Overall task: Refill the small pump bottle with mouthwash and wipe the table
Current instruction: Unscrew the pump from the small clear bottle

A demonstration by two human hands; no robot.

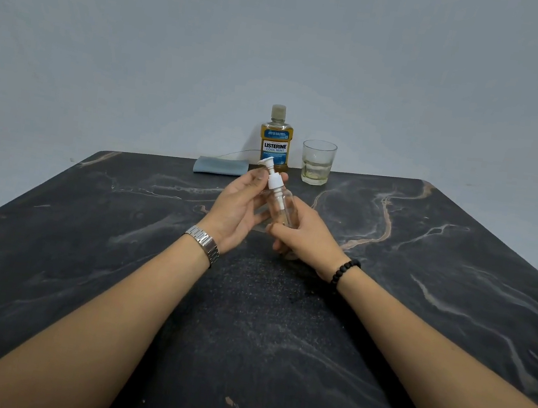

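both forearms reached over the dark table [77, 280]. right hand [304, 236] gripped the pump bottle [281, 205] body, left hand [239, 206] pinched its white pump. bottle looked empty; mouthwash bottle [275, 139] capped, cloth [221, 166] untouched. refill and wipe both left.

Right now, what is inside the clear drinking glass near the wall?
The clear faceted drinking glass holds only a thin yellowish liquid layer at its bottom. Nothing covers it.
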